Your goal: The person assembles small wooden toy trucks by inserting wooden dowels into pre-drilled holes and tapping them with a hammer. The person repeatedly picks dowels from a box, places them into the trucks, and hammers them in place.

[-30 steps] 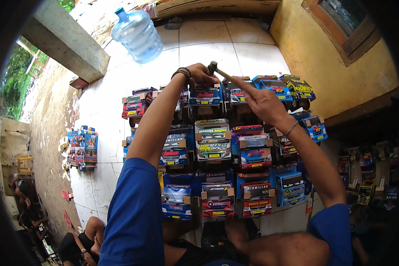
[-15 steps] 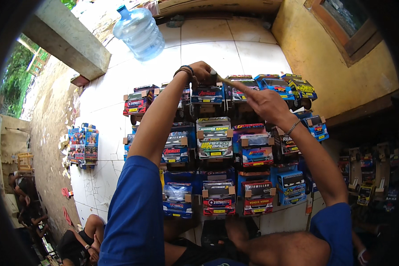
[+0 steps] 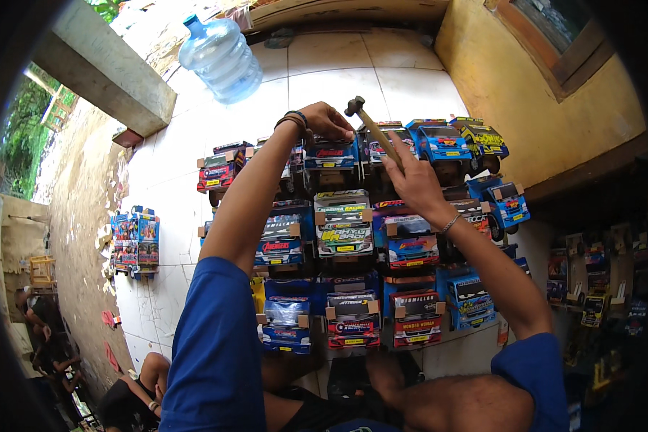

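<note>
My right hand is wrapped round the wooden handle of a hammer. The hammer's small metal head is up and away from me, just right of my left hand. At the top of a blue toy truck in the back row, my left hand is closed in a pinch; what its fingertips hold is too small to make out. Beside that truck stand a red toy truck to the left and a blue one to the right. Nearer me is a white-and-green toy truck.
Several more toy trucks stand in rows, including a red one close to my legs. A large blue water jug is on the tiles at the far left. More trucks are stacked at the left. A person sits at lower left.
The hammer has swung from beside my left hand to a more upright tilt, its head higher. My right hand has moved slightly down; my left hand stays at the blue truck.
</note>
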Motion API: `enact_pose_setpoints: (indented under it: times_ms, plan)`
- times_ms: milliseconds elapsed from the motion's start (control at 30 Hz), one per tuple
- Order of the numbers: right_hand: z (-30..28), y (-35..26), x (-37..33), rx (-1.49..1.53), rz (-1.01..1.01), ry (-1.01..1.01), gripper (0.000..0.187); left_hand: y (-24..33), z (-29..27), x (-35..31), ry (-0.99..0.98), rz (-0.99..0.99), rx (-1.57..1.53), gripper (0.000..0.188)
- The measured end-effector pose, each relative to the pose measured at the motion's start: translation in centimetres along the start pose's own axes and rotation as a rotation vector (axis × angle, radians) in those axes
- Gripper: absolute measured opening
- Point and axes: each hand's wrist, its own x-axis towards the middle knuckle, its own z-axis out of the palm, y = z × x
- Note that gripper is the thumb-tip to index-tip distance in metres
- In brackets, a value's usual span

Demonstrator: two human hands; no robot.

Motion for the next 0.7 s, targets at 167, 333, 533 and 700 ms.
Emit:
enact_pose_setpoints:
  times_ms: [167,333,533,700]
  plan:
    - [0.54,-0.86,-0.10,0.050,0.018,0.008,0.060,1.08,0.09,-0.28,0.012,0.065,0.158,0.045]
    - [0.78,-0.87,-0.06,0.062,0.031,0.026,0.060,0.86,0.68,-0.80,0.072,0.087,0.211,0.045]
    - [0.55,-0.56,-0.19,0.105,0.090,0.038,0.057,0.34,0.90,-0.83,0.060,0.103,0.192,0.046]
    - [-0.18,-0.09,-0.76,0.100,0.058,0.053,0.057,0.58,0.82,-0.31,0.076,0.081,0.236,0.048]
